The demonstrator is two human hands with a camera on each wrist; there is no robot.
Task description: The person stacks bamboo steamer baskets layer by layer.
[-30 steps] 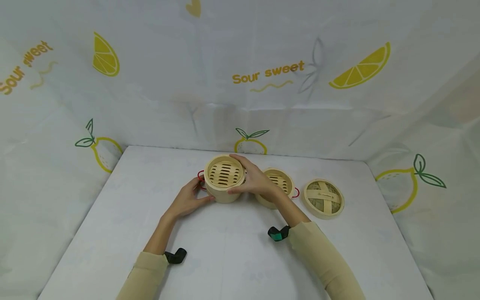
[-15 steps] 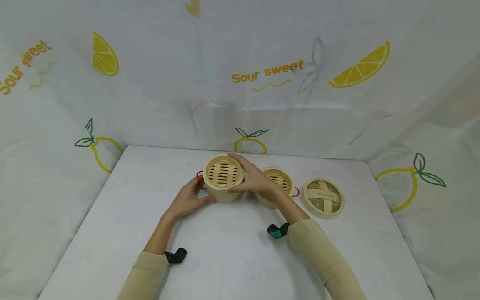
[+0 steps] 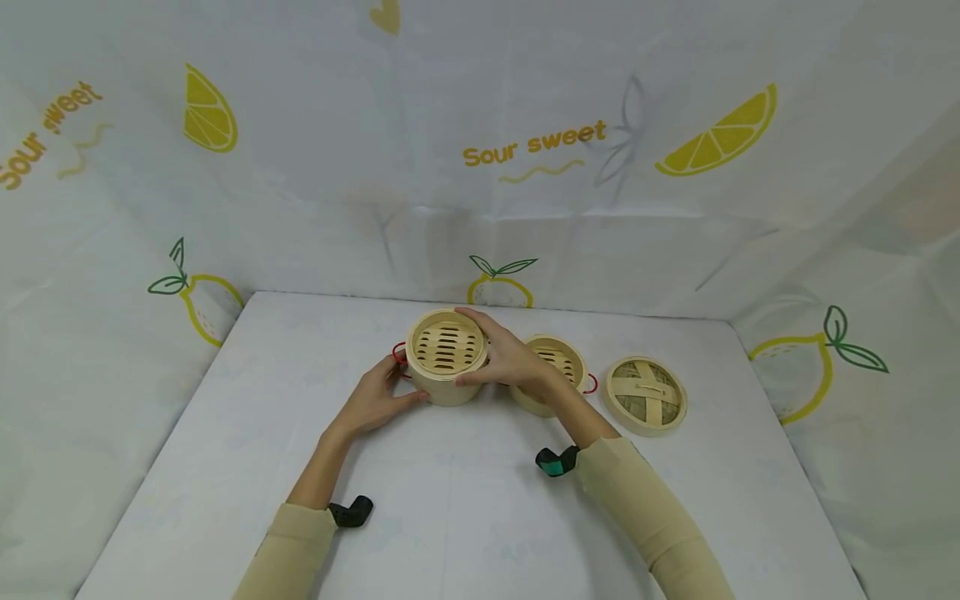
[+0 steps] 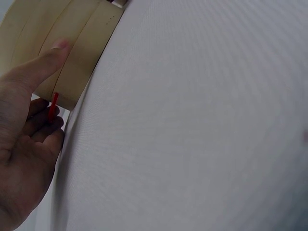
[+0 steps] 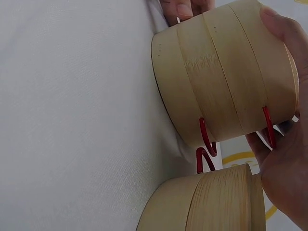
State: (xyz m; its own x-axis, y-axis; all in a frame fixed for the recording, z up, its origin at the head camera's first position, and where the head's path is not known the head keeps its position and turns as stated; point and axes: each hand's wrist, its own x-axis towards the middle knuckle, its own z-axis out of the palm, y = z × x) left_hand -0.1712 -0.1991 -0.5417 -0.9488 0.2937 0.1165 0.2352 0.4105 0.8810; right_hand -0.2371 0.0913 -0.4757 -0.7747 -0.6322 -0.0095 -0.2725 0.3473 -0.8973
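Note:
Two bamboo steamers are stacked in the head view, slatted base showing inside the upper steamer (image 3: 447,348). My right hand (image 3: 512,357) grips this upper one from the right, thumb on the near side and fingers at the far rim. Lower on the left, my left hand (image 3: 380,397) holds the lower steamer (image 3: 452,397). Its thumb (image 4: 50,60) lies along the bamboo wall in the left wrist view, fingers curled by a red handle (image 4: 53,107). The right wrist view shows red handles on both tiers, and the lower tier stands on the cloth.
Just right of the stack sits another bamboo steamer (image 3: 553,353) with a red handle (image 3: 592,384), partly behind my right hand. Farther right lies a round woven lid (image 3: 647,396). A lemon-print sheet (image 3: 337,167) rises behind the white tabletop (image 3: 442,500).
The upper steamer and right hand shifted very slightly left early on. Over the last half second both hands have stayed practically still on the stack.

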